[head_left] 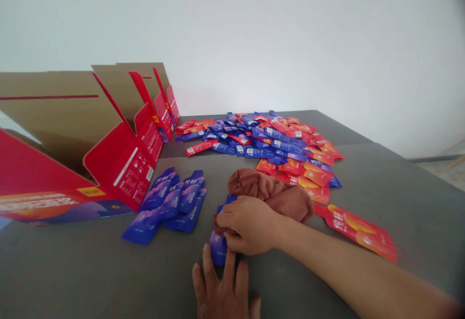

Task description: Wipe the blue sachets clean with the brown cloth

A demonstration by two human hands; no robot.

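A blue pouch [218,250] lies flat on the grey table in front of me, partly covered by both hands. My left hand [223,292] is spread, its fingertips resting on the pouch's near end. Over the middle of the pouch, my right hand [250,226] is closed on a brown cloth [271,190], with a bunched end pressed against the pouch. The rest of the cloth lies crumpled behind that hand. Several blue pouches [170,198] overlap in a small group to the left. Right of the forearm rests a red-orange pouch [363,231].
Open red cartons [119,164] stand in a row along the left side, flaps up. A large mixed heap of blue and red pouches [254,137] spreads over the far part of the table [410,202]. Behind it rises a white wall [254,42].
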